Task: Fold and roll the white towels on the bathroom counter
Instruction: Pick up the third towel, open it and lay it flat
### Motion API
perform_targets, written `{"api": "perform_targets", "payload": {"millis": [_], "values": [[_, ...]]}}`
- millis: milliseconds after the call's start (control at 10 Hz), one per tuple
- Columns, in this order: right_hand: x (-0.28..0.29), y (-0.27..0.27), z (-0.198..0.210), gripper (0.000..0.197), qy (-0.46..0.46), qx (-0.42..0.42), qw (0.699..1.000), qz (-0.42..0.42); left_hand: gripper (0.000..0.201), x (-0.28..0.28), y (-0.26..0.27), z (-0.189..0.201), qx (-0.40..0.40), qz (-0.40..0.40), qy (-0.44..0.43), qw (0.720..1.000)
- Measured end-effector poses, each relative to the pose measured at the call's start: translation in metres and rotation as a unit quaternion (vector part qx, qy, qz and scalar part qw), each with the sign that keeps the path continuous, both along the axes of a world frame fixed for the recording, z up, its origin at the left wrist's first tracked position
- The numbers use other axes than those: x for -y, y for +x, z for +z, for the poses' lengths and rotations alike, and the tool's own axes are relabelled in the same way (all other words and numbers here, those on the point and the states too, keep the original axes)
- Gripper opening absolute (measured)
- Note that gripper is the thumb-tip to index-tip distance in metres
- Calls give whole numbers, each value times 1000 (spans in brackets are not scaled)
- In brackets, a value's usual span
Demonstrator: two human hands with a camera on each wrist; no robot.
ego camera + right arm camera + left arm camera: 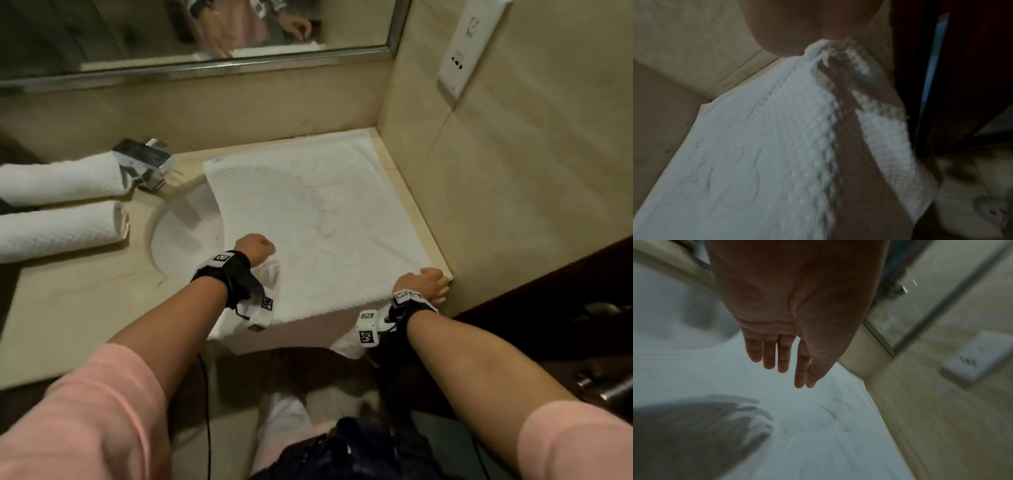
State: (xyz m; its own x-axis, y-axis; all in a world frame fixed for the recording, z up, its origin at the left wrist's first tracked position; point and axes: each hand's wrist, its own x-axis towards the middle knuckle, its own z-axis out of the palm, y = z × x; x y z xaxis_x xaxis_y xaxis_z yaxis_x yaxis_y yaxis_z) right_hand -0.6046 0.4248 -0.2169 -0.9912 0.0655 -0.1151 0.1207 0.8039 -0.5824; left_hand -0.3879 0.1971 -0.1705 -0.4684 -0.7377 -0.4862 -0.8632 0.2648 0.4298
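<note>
white towel (308,212) partly overhanging sink basin (185,233)

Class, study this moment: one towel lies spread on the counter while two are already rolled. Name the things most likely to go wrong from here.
1. The spread towel overlaps the sink rim and hangs over the counter front; it may sag into the basin or slip down.
2. Only the right hand grips a corner, while the left hand hovers with straight fingers, so a pull could skew the towel.
3. Visible wrinkles may get folded in.
</note>
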Motion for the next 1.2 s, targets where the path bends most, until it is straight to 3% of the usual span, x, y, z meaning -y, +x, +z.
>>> {"api": "perform_targets", "payload": {"millis": [200,300,400,500,600,700,800,900,1000,1100,1200], "values": [[-31,8,-6,38,-71,115,985,-109,39,-36,65,-4,24,189,62,980],[-45,3,-17,58,-143,247,958,-12,49,-51,90,-14,40,276,80,957],[-45,5,-16,61,-185,234,955,-7,39,-58,120,-41,106,268,68,955],[-46,9,-12,62,-206,203,957,0,31,-89,133,-25,177,188,93,962],[-53,1,-12,59,-224,199,954,6,20,-125,132,-7,121,194,99,968],[-51,-9,-16,42,-230,190,954,31,31,-135,126,-16,37,288,101,952],[-51,-14,-10,19,-238,205,949,30,14,-139,114,-12,-96,403,178,893],[-56,-25,-12,36,-192,265,943,61,30,-137,110,-10,-200,546,249,774],[-60,-29,-11,28,-178,317,928,75,22,-136,112,-12,-203,538,272,772],[-58,-27,-1,15,-187,327,926,33,29,-136,112,-13,-201,509,285,787],[-60,-27,8,29,-131,314,938,69,28,-127,116,-29,-193,487,297,798]]}}
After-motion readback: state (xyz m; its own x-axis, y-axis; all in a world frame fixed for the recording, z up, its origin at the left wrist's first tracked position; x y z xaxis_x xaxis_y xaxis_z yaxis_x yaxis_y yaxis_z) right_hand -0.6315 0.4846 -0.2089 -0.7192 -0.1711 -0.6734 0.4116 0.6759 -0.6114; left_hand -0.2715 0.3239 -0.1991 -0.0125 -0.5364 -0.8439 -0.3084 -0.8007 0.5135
